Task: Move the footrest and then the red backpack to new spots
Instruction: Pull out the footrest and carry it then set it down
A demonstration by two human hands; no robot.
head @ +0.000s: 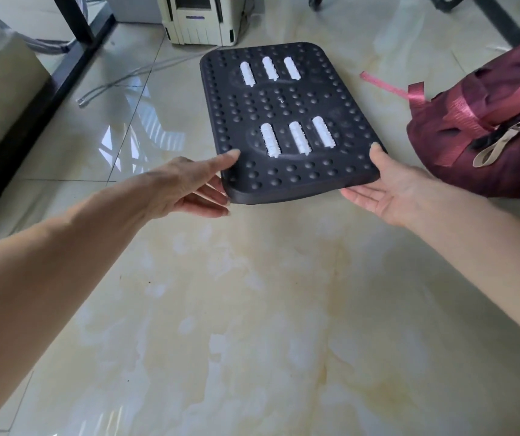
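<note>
1. Below the camera, the footrest lay on the pale glossy floor, a dark slab covered in round bumps with two rows of three white rollers set into its top.
2. Both arms reached forward to its near end, one at each near corner.
3. The left hand held the near left corner: its thumb lay on the bumped top face and its fingers curled below the edge, closed on the slab.
4. The right hand held the near right corner, palm turned up, thumb pressed against the side edge and fingers tucked beneath the near edge, so it too gripped the footrest.
5. Whether the near end was lifted clear of the floor or only touching it could not be told.
6. The red backpack sat on the floor just beside the footrest's right side, near the right hand but not touched by it; a pink strap trailed from it across the tiles toward the footrest.
7. Beyond the far end of the footrest stood a cream-coloured appliance with vents.
8. At the left a black frame leg rose from the floor, with a thin clear tube lying on the tiles close by.
</note>
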